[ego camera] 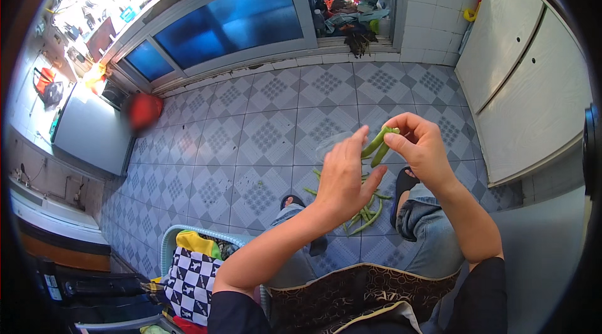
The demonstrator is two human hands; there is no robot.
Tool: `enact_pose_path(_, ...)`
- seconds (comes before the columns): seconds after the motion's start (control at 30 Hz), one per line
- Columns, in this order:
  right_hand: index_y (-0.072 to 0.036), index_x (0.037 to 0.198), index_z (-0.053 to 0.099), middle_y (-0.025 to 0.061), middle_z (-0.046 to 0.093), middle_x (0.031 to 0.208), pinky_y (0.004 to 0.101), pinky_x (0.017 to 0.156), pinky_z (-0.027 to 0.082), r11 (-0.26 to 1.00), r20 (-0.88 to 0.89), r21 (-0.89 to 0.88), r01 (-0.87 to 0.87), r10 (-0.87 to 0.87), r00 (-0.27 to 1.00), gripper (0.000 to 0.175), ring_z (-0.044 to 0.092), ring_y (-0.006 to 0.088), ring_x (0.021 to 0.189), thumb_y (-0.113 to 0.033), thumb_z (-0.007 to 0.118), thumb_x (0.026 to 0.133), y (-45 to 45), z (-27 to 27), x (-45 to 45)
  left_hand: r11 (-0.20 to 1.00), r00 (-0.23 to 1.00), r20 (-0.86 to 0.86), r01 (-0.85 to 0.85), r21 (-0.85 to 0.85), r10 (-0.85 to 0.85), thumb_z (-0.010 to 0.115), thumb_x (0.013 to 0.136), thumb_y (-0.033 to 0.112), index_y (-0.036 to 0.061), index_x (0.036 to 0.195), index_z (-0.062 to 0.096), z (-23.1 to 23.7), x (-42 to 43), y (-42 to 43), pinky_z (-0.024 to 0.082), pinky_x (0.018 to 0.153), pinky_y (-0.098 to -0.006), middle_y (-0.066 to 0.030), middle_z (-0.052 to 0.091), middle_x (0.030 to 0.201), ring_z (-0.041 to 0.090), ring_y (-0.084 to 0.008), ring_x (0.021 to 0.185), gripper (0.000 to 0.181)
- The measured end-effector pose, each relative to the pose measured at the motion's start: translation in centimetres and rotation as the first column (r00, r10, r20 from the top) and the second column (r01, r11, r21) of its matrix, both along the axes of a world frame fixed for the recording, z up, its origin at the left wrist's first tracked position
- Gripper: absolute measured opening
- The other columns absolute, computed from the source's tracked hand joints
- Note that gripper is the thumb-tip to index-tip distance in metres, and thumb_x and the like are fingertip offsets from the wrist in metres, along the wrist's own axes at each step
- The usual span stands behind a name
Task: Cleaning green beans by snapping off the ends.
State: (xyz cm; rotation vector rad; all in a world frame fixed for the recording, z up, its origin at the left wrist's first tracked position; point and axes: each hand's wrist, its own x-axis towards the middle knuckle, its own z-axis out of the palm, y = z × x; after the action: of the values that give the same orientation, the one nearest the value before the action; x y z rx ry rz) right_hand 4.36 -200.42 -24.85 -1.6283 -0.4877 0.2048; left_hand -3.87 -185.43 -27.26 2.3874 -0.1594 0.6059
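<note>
Green bean pods (379, 146) hang from my right hand (416, 146), pinched near their upper ends between thumb and fingers. My left hand (345, 176) is just to their left, its fingers extended and the thumb apart; nothing shows in its grasp. More green beans (369, 218) lie in a loose pile on the tiled floor between my feet, partly covered by my left hand and forearm. Behind the left fingertips, a clear plastic bag or container (329, 143) is partly visible on the floor.
A light-blue basket (170, 235) of cloths stands at lower left. A dark patterned apron (320, 303) covers my lap. White cabinet doors (526, 94) rise at right, and a cupboard with blue sliding panels (230, 19) runs along the back. A red container (143, 110) sits at far left.
</note>
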Motion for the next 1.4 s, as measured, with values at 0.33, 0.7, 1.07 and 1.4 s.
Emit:
enact_pose_path(0.33,-0.001,0.097,0.065,0.0013,0.065,0.080,0.0192,0.065,0.046,0.980,-0.149,0.086,-0.177,0.188,0.971,0.017,0.058,0.0042,0.072,-0.011,0.067,0.083,-0.9,0.6,-0.1,0.694,0.845,-0.292,0.123,-0.709,-0.448,0.051,0.098,0.013,0.0004,0.114,0.051,0.4,-0.5,0.3,0.047,0.083,-0.0262,-0.0061,0.066,0.094,0.061,-0.0104,0.093,0.021)
enact_pose_path(0.7,0.000,0.097,0.063,0.0039,0.065,0.085,0.0208,0.061,0.050,0.961,-0.121,0.143,-0.236,0.253,0.960,0.015,0.060,0.0061,0.073,-0.008,0.067,0.085,-0.2,-0.3,0.7,0.883,0.963,-0.177,0.104,-0.457,-0.205,0.061,0.090,0.009,0.0016,0.116,0.054,1.3,-0.2,1.7,0.047,0.083,-0.0320,-0.0111,0.066,0.096,0.063,-0.0189,0.093,0.028)
enact_pose_path(1.07,-0.002,0.095,0.062,0.0047,0.062,0.078,0.0228,0.057,0.052,0.992,-0.603,-0.119,0.039,-0.104,0.791,0.014,0.059,0.0101,0.062,-0.009,0.067,0.084,5.7,-18.6,10.4,0.986,0.903,-0.410,-0.160,-0.046,0.128,0.064,0.084,0.014,-0.0004,0.103,0.062,2.6,-1.2,8.6,0.045,0.087,-0.0338,-0.0141,0.067,0.099,0.063,-0.0250,0.097,0.024)
enact_pose_path(1.4,0.002,0.092,0.058,0.0088,0.061,0.071,0.0288,0.047,0.055,0.886,-0.886,-0.114,0.449,-0.295,0.357,0.015,0.062,0.0175,0.058,-0.002,0.066,0.080,14.1,-40.2,12.2,0.961,0.811,-0.577,0.076,0.265,0.095,0.069,0.079,0.022,0.0015,0.111,0.055,1.4,-0.6,9.7,0.043,0.078,-0.0387,-0.0124,0.061,0.096,0.057,-0.0316,0.090,0.040)
